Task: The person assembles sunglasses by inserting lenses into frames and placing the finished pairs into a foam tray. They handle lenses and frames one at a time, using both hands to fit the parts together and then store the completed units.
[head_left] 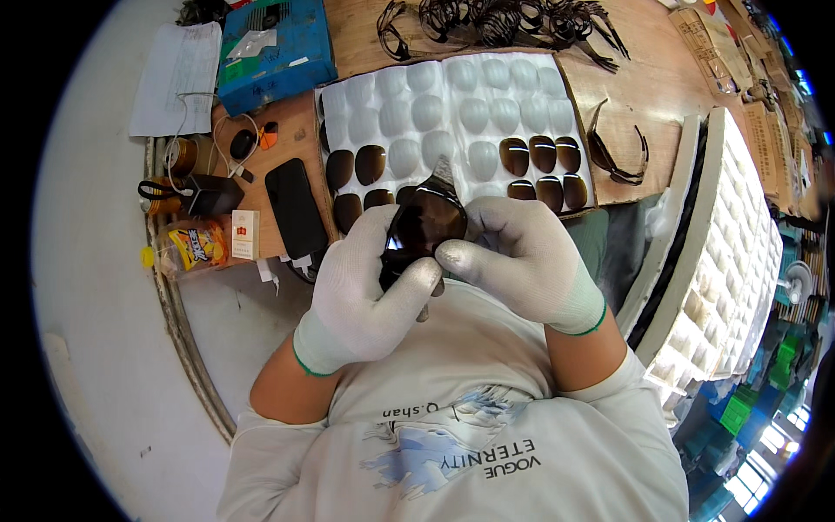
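Observation:
Between my two white-gloved hands is a pair of dark sunglasses (429, 219), held up over the near edge of a lens tray. My left hand (355, 300) grips its left side, the thumb across the lower part. With thumb and bent fingers, my right hand (535, 257) pinches its right edge. One glossy brown lens faces up; the fingers hide much of the rest. Behind my hands lies the white moulded tray (452, 100) with rounded pockets. Loose brown lenses (542, 154) sit in its nearer rows, on the left and right sides.
Dark eyeglass frames (496, 22) are heaped at the table's back, and another frame (619, 148) lies right of the tray. A black phone (296, 207), cigarette box (245, 235), snack bag (198, 244) and blue box (277, 56) are at left. White moulded trays (718, 270) stand at right.

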Available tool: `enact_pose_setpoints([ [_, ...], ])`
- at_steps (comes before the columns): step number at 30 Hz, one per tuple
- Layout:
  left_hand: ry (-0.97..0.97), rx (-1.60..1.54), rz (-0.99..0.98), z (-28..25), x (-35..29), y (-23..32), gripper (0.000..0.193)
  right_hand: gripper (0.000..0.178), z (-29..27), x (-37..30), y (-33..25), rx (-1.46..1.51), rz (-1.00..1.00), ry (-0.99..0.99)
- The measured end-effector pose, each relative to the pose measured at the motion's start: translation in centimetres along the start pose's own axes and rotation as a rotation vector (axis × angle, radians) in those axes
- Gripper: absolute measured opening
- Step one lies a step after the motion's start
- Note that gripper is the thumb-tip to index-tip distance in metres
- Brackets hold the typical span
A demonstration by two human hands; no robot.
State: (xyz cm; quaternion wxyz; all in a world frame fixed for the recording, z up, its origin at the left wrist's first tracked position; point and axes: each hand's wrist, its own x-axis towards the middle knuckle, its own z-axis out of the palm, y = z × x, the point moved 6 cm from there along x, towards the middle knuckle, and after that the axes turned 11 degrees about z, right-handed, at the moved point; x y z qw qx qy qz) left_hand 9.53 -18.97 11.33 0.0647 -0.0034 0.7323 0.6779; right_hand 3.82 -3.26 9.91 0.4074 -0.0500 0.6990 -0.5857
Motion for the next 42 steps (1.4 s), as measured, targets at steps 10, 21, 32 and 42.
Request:
enact_pose_setpoints([
  [10,-0.508,0.358,0.261,3.0,3.2,0.2,0.038,0.046,-4.6,-0.6,-0.1,-0.330,-0.355,-0.042],
  [21,-0.247,1.047,0.054,10.3,17.7,-11.1,0.055,0.028,-11.3,-7.0,0.0,0.041,-0.297,0.604],
  [32,-0.136,0.005,0.076,4.0,11.5,-7.5,0.031,0.064,-5.6,-3.1,0.5,0.294,-0.421,0.367],
  [42,0.028,-0.609,0.050,-0.3,3.1,-4.2,0.035,0.039,0.0,-0.4,2.3,0.200,-0.131,-0.089],
])
